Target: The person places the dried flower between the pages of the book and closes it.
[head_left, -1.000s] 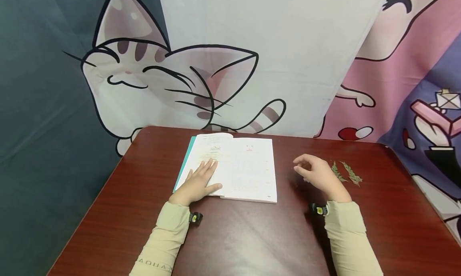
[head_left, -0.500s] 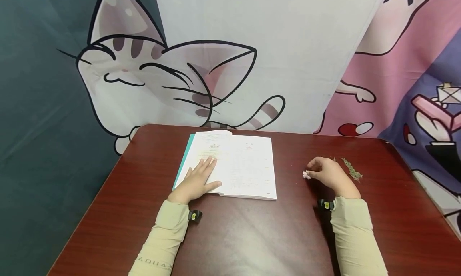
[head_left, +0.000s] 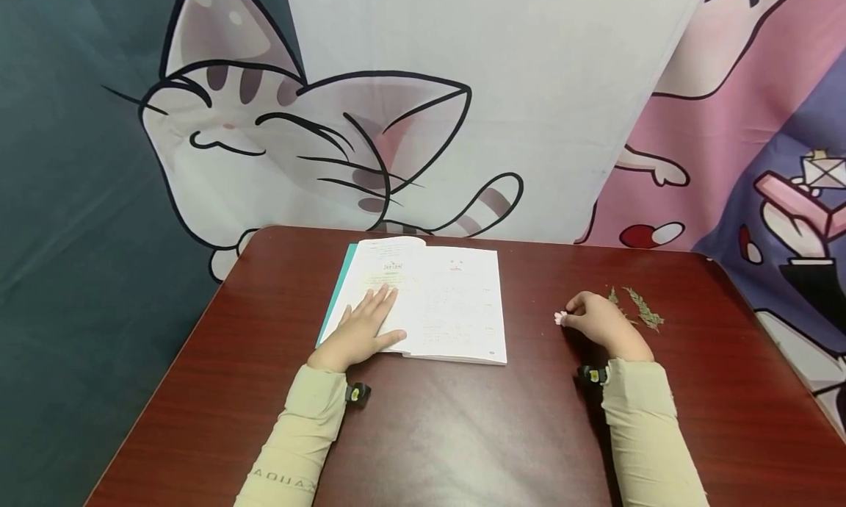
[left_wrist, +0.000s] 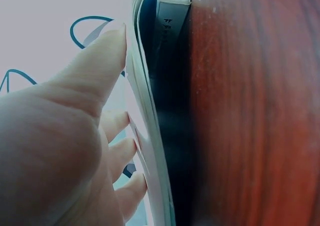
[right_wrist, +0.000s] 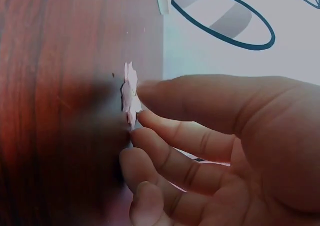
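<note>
An open book (head_left: 459,308) with white pages and a teal cover edge lies on the table. My left hand (head_left: 357,334) rests on its left page, fingers spread and straight; in the left wrist view the thumb (left_wrist: 92,60) lies along the page near the book's lower edge. To the right of the book, my right hand (head_left: 604,323) is low over the table. Its thumb and forefinger pinch a small pale pink dried flower (right_wrist: 131,93), whose petals stand out past the fingertips. The other fingers curl loosely below in the right wrist view.
Two pressed green leaf sprigs lie beyond the right hand; one sprig (head_left: 643,308) is fully seen, the other sprig (head_left: 613,296) is partly hidden. A printed cartoon cloth (head_left: 529,110) hangs behind the dark red table (head_left: 423,433).
My right hand has lowered and shifted slightly right, its fingers closing on the flower, which now shows at the fingertips. My left hand stays on the page.
</note>
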The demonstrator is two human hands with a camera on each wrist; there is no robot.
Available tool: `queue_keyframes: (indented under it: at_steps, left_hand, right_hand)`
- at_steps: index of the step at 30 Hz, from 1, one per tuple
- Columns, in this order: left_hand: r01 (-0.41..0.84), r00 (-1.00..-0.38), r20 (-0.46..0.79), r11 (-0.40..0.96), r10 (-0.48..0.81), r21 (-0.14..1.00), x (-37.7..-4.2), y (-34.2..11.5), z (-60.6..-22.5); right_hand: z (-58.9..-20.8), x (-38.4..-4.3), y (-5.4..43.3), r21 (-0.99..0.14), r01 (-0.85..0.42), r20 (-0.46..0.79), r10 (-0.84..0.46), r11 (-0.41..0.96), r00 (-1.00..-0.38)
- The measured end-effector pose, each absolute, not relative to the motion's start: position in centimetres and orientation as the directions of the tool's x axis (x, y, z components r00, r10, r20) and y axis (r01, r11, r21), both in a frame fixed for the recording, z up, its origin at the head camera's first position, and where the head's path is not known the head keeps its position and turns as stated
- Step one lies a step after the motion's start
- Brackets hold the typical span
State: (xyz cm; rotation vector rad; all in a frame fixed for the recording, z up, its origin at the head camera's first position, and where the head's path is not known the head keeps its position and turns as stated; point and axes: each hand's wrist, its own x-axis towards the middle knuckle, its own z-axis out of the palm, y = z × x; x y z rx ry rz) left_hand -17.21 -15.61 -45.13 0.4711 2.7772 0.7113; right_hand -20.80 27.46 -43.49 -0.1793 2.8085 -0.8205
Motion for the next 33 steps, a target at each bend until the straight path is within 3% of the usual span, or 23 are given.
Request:
queue_keyframes:
  at_steps: [33]
  left_hand:
    - [0.249, -0.922, -0.138, 0.827, 0.362, 0.504, -17.14, -15.58, -45.22]
  right_hand:
    - [-43.93, -21.08, 27.27, -0.566, -0.088, -0.121, -0.189, 0.819, -0.975]
